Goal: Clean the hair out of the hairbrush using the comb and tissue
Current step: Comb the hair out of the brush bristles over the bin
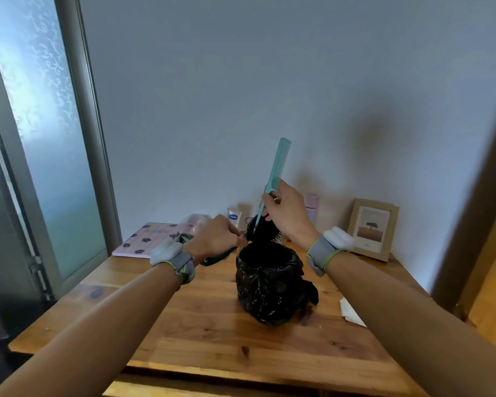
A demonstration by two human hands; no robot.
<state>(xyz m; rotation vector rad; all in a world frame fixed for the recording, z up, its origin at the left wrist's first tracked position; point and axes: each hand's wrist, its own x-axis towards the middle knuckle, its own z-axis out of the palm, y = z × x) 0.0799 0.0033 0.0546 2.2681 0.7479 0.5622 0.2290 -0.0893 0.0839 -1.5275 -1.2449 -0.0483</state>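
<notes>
My right hand (287, 217) grips a teal tail comb (277, 167) near its lower teeth. The comb stands upright, its pointed tail dipping into the black bristles of a hairbrush (265, 232). The brush's green handle (216, 257) runs under my left hand (216, 239), which holds it, fingertips at the left edge of the brush head. Brush and comb hover just over the mouth of a small bin lined with a black plastic bag (269, 285). A white tissue (351, 310) lies on the table to the right of the bin.
The wooden table (212, 333) stands against a pale wall. At its back are a pink patterned box (148, 236), a lotion tube (235, 220), a pink bottle (312, 207) and a framed picture (372, 229). A frosted glass door is on the left.
</notes>
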